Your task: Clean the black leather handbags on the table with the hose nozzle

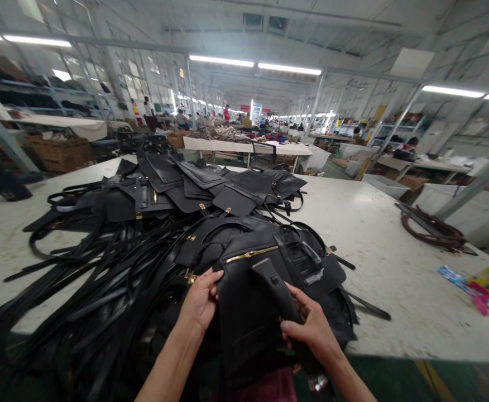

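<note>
A black leather bag panel [244,312] with a gold zipper [250,254] lies at the near edge of the white table [378,234]. My left hand [200,301] grips the panel's left edge with fingers curled over it. My right hand [309,329] holds a black strap [276,290] that runs up across the panel. A heap of long black straps [89,279] spreads out to the left of my hands. Behind it lies a stack of black flap pieces with gold clasps [198,187].
A coil of dark brown straps [431,226] lies at the table's right edge. Colourful packets [481,282] sit at the near right. A cardboard box [60,152] and shelves stand at the left. Other tables and people are far back in the hall.
</note>
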Available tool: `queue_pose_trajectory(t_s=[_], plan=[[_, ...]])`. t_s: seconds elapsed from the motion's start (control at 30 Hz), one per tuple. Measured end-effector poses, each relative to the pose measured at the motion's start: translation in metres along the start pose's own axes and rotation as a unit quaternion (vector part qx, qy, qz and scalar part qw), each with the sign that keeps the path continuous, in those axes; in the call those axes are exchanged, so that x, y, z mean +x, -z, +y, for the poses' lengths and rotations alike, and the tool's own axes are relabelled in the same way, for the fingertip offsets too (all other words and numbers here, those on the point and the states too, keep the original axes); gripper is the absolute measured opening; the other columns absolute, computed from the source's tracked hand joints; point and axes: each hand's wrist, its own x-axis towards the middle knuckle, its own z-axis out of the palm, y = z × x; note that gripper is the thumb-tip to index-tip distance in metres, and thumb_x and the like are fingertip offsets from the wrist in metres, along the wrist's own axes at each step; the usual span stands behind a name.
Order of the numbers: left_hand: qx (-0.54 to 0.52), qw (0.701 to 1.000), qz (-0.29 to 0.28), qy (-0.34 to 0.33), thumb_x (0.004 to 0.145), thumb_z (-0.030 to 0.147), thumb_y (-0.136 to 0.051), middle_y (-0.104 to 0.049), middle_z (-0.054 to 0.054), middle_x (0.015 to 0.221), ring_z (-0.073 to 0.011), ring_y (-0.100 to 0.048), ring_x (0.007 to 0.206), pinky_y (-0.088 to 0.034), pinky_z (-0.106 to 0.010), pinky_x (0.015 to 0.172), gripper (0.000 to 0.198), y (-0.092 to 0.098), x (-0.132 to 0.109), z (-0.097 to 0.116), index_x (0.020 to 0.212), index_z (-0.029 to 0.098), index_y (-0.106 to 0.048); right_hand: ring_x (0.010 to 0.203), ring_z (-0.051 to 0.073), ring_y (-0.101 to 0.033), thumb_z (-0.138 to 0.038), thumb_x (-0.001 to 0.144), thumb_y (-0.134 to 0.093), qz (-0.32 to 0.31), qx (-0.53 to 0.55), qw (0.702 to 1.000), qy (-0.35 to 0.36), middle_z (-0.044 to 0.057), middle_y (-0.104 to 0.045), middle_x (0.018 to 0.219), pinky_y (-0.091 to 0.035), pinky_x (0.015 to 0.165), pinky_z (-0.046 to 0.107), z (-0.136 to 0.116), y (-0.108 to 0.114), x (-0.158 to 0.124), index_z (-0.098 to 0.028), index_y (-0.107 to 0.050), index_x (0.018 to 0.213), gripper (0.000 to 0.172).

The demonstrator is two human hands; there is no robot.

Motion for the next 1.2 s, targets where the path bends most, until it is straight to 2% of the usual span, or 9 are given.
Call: queue_pose_trajectory(t_s=[0.07,0.17,0.27,0.43,0.57,0.7,0.87,1.07,1.2], plan=[[-0.014,1.000,-0.012,-0.008,0.053,0.017,-0.068,-0.048,0.009,0.041,-0.0037,-0.038,0.033,-0.033,-0.017,0.038,0.021,-0.007,-0.008,-0.003,0.073,0.015,-0.060,0.048,0.012,-0.054,-0.022,0.057,-0.072,0.013,-0.005,1.000,-0.001,-0.001,-0.060,0.071,-0.046,0.039,0.022,0.002,0.005,-0.002,-0.018,-0.038,0.125,0.076],[-0.017,0.998,-0.034,-0.040,0.056,0.018,-0.067,-0.065,0.004,0.064,-0.0099,-0.055,0.049,-0.044,-0.022,0.051,0.039,-0.011,-0.020,-0.008,0.094,0.019,-0.060,0.048,0.013,-0.054,-0.025,0.056,-0.073,0.046,-0.009,0.999,0.003,-0.001,-0.059,0.068,-0.046,0.038,0.023,0.000,0.013,-0.005,-0.019,-0.037,0.127,0.079],[0.002,0.997,-0.049,-0.067,0.059,0.021,-0.067,-0.068,0.001,0.078,-0.0144,-0.061,0.061,-0.047,-0.027,0.062,0.044,-0.009,-0.022,-0.016,0.102,0.020,-0.059,0.047,0.013,-0.053,-0.025,0.057,-0.073,0.060,-0.010,0.998,0.011,-0.001,-0.059,0.067,-0.047,0.040,0.024,-0.013,0.015,-0.011,-0.018,-0.037,0.127,0.080],[0.019,0.996,-0.066,-0.064,0.063,0.024,-0.065,-0.068,-0.003,0.084,-0.0174,-0.063,0.069,-0.048,-0.030,0.068,0.041,-0.006,-0.010,-0.020,0.103,0.017,-0.058,0.052,0.010,-0.053,-0.013,0.058,-0.069,-0.031,-0.013,0.999,0.013,-0.001,-0.060,0.077,-0.045,0.043,0.019,-0.045,-0.005,-0.018,-0.022,-0.043,0.125,0.072],[0.022,0.992,-0.092,-0.088,0.064,0.024,-0.065,-0.067,-0.005,0.091,-0.0193,-0.063,0.077,-0.048,-0.030,0.070,0.047,-0.010,-0.001,-0.017,0.110,0.017,-0.056,0.053,0.008,-0.053,-0.010,0.058,-0.066,-0.080,-0.034,0.996,-0.003,0.001,-0.060,0.090,-0.045,0.042,0.018,-0.054,-0.026,-0.008,-0.024,-0.045,0.124,0.071],[0.026,0.991,-0.121,-0.053,0.065,0.026,-0.065,-0.068,-0.007,0.089,-0.0215,-0.063,0.074,-0.049,-0.031,0.066,0.048,-0.004,0.000,-0.020,0.111,0.016,-0.056,0.043,0.008,-0.052,-0.014,0.059,-0.065,-0.103,-0.057,0.993,-0.025,-0.001,-0.061,0.075,-0.045,0.037,0.019,-0.049,-0.034,0.013,-0.025,-0.042,0.125,0.070],[0.028,0.993,-0.109,-0.020,0.065,0.026,-0.066,-0.068,-0.007,0.079,-0.0223,-0.064,0.069,-0.049,-0.030,0.057,0.052,0.010,0.001,-0.028,0.115,0.016,-0.054,0.037,0.011,-0.052,-0.018,0.060,-0.067,-0.152,-0.011,0.987,-0.048,-0.004,-0.058,0.052,-0.044,0.034,0.020,-0.045,-0.036,0.039,-0.019,-0.044,0.124,0.068],[-0.001,0.995,-0.092,-0.035,0.063,0.025,-0.067,-0.069,-0.006,0.082,-0.0197,-0.064,0.069,-0.050,-0.029,0.061,0.052,0.009,0.005,-0.030,0.112,0.016,-0.055,0.038,0.011,-0.052,-0.021,0.063,-0.067,-0.084,0.037,0.995,0.044,-0.005,-0.057,0.052,-0.045,0.036,0.021,-0.059,-0.041,0.053,-0.019,-0.042,0.124,0.066],[0.000,0.995,-0.088,-0.046,0.063,0.026,-0.066,-0.068,-0.006,0.086,-0.0191,-0.063,0.071,-0.049,-0.029,0.064,0.052,0.008,0.005,-0.030,0.113,0.016,-0.055,0.040,0.011,-0.054,-0.016,0.061,-0.067,-0.091,-0.005,0.996,0.021,-0.004,-0.059,0.059,-0.046,0.036,0.021,-0.064,-0.032,0.039,-0.022,-0.045,0.122,0.065]])
